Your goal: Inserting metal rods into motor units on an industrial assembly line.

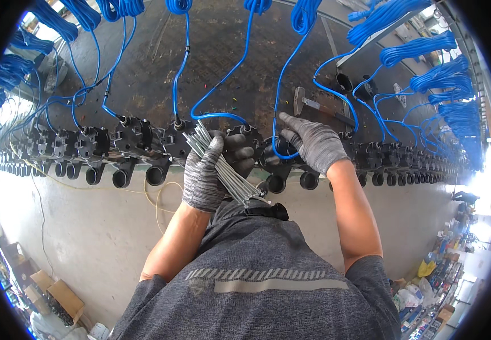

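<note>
My left hand [201, 184], in a grey striped glove, is closed around a bundle of thin, long metal rods [235, 182]. The rods slant from upper left to lower right in front of my waist. My right hand [319, 148], gloved alike, is over the row of black housings to the right, its visible fingers stretched left and apart. Beside its fingertips, a blue cable [278, 107] loops down to a black housing [271, 158]. The undersides of its other fingers are hidden. Another black housing [177, 139] with a blue cable is just left of the rods.
Black housings with round openings line the edge of the dark, stained workbench [143, 73]. Coiled blue cables [308, 14] hang along the far side. A hammer-like tool [308, 103] lies on the bench. An open cardboard box [64, 297] stands at lower left; a thin yellow hose [157, 198] hangs nearby.
</note>
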